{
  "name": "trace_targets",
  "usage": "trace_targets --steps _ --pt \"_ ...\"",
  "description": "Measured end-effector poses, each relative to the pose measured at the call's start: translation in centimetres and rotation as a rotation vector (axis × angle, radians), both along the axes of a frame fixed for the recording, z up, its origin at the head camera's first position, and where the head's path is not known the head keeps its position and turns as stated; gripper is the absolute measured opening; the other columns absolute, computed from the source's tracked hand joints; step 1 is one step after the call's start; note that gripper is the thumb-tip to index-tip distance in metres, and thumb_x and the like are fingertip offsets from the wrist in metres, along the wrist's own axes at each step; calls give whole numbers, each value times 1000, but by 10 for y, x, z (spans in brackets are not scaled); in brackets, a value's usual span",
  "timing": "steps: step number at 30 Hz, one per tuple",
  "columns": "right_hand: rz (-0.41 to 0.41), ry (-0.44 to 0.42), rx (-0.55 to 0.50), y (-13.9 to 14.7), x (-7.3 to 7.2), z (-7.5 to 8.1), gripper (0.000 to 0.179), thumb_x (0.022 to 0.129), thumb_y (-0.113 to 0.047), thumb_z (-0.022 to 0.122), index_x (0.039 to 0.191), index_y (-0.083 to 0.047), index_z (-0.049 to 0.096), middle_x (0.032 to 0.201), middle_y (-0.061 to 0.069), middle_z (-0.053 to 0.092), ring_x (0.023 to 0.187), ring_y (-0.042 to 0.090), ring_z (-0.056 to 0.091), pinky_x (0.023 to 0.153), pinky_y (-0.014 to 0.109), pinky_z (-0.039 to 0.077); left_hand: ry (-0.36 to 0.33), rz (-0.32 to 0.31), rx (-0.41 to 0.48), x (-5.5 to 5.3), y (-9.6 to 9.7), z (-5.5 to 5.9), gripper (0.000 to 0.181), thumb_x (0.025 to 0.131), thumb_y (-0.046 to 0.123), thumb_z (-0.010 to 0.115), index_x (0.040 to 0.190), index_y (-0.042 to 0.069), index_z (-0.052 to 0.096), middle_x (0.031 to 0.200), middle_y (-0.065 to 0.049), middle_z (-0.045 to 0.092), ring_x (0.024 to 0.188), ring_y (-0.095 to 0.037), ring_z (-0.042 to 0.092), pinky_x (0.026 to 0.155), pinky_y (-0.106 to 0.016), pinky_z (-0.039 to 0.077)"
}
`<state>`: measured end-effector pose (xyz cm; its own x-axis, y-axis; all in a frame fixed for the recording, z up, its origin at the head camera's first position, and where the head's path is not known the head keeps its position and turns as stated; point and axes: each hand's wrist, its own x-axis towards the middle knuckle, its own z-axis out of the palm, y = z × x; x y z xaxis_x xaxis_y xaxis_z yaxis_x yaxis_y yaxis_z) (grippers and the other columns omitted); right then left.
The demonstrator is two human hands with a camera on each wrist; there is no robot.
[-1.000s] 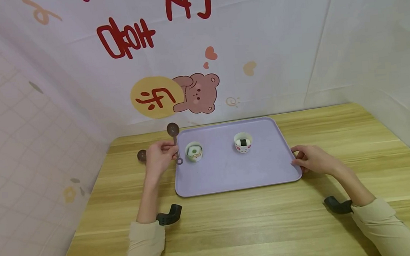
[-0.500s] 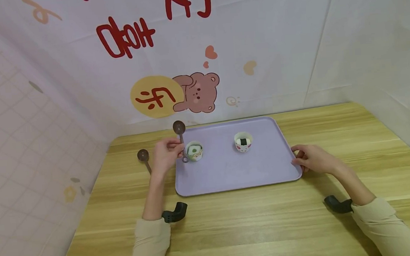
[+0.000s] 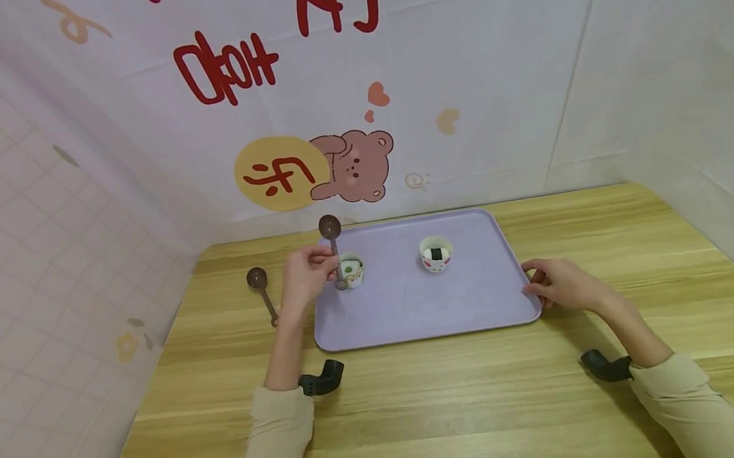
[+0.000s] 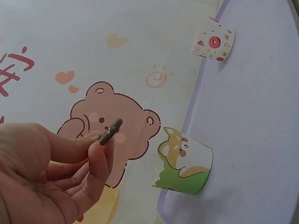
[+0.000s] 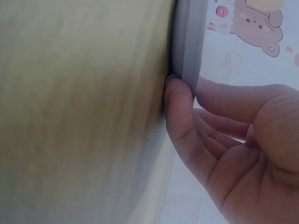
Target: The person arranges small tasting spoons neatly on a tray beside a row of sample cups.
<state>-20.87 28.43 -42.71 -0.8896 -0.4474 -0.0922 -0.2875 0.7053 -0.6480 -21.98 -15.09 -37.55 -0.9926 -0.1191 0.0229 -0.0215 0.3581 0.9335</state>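
A brown scoop-shaped spoon [image 3: 329,226], bowl upward, is pinched by its handle between the thumb and fingers of my left hand [image 3: 304,275]. It hovers over the left edge of the lilac tray [image 3: 406,321], in front of a small patterned cup [image 3: 355,281]. That cup holds a white piece with a green spot and shows a dog on green in the left wrist view. Farther right stands another cup [image 3: 435,267] containing a white piece with a black band. My right hand [image 3: 562,284] grips the tray's right rim, thumb above and fingers underneath in the right wrist view.
A second brown spoon [image 3: 257,278] lies on the wooden table [image 3: 446,410] left of the tray, beside my left forearm. Behind the table hangs a white cloth [image 3: 497,154] printed with a bear. Black wrist mounts [image 3: 323,378] stick out from both forearms.
My left hand has carried the spoon rightward, from beside the tray's left edge to in front of the left cup. The second spoon has come fully into view. My right hand stays put.
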Motion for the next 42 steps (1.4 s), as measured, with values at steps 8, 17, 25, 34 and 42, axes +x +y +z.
trace_targets --steps 8,17,25,34,42 --pt "0 -4 -2 0 -1 -1 42 96 -1 66 128 21 49 80 5 66 61 15 62 54 29 55 0 -7 17 -3 4 -3 17 93 0 70 107 -10 67 93 -20 70 62 -8 63 58 -19 55" --pt "1 -13 -9 0 0 -1 41 95 1 65 127 21 49 80 5 66 62 15 63 54 29 56 14 -37 97 -7 11 -9 18 90 -5 71 106 -13 66 91 -21 69 64 -9 63 62 -25 58" --pt "-5 -5 -4 -1 0 -1 42 96 0 65 128 21 49 80 6 66 61 16 62 54 29 55 -4 -48 126 -8 17 -12 17 90 -4 72 105 -12 67 90 -19 69 64 -11 64 70 -37 61" --pt "-10 -5 -8 -1 -1 -2 42 95 -1 66 127 21 50 79 4 66 61 16 62 54 29 55 -6 -63 179 -10 23 -14 18 90 -5 71 105 -14 66 88 -18 69 61 -7 62 59 -20 56" --pt "-7 1 -9 0 -1 -4 42 95 0 66 127 21 49 79 4 65 61 15 62 54 29 55 -9 -64 176 -13 30 -18 17 91 -6 70 106 -13 65 87 -18 69 61 -7 63 63 -25 59"
